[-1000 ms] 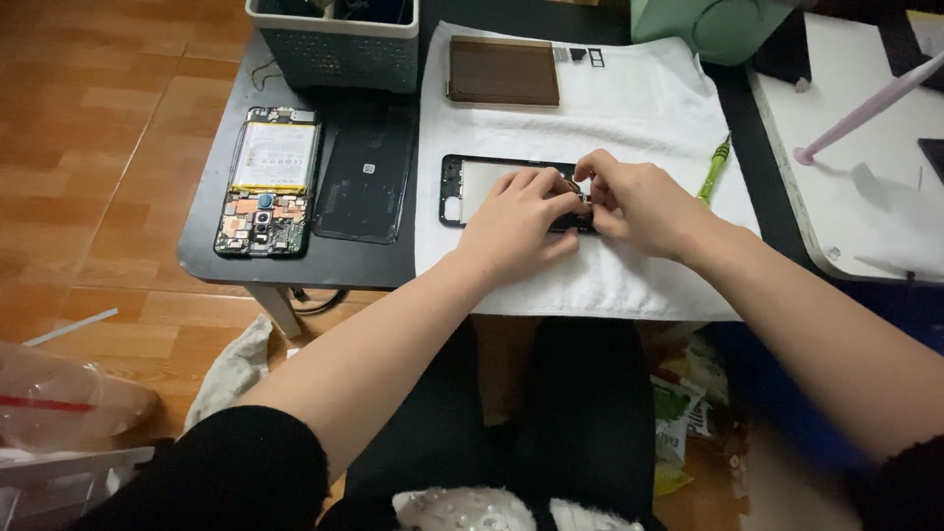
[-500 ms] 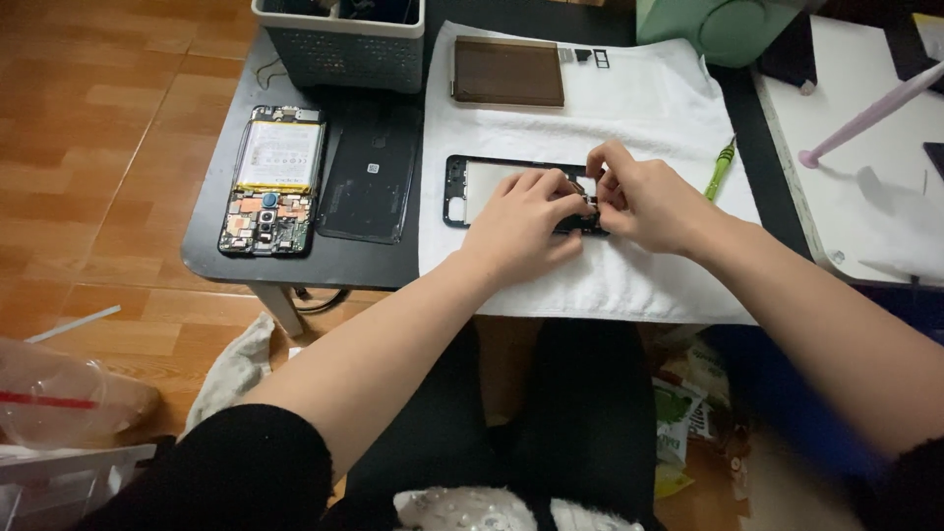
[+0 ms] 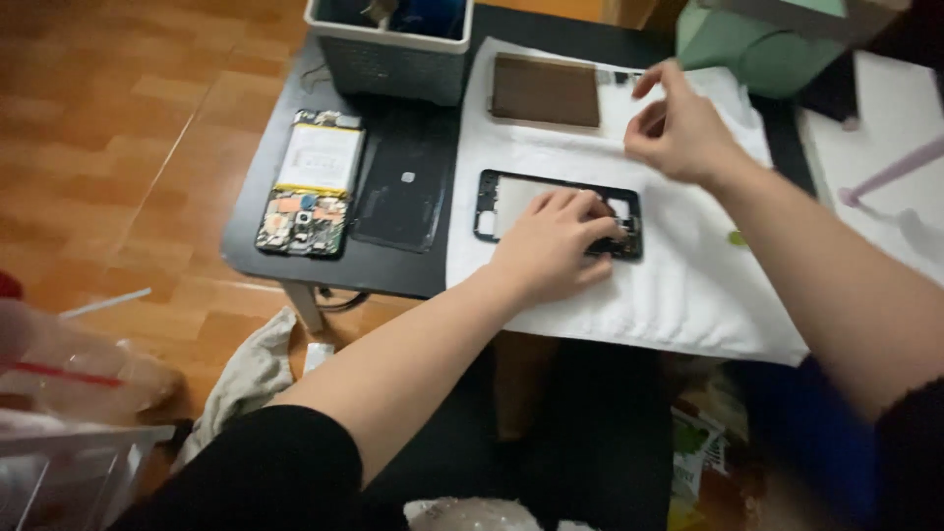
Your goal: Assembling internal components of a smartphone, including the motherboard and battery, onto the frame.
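Observation:
A black phone frame (image 3: pixel 492 202) lies flat on a white cloth (image 3: pixel 688 295) that covers the right part of a small black table (image 3: pixel 256 221). My left hand (image 3: pixel 551 246) rests on the frame's right half, fingers pressed on it, and hides that end. My right hand (image 3: pixel 683 133) is lifted above the cloth to the upper right, fingers curled with the index raised. Whether it pinches anything is unclear. It hovers near a few small dark parts (image 3: pixel 619 77) beside a brown rectangular panel (image 3: pixel 546 90).
An opened phone with its battery and board exposed (image 3: pixel 310 182) and a black back cover (image 3: pixel 403 192) lie on the table's left part. Behind them stands a grey basket (image 3: pixel 393 59). At the right are a green object (image 3: pixel 747 49) and a white board (image 3: pixel 885 128) with a pink stick (image 3: pixel 895 172).
My right hand has left the frame and risen to the upper right, toward the small parts. The left hand stays on the frame. The camera has moved closer.

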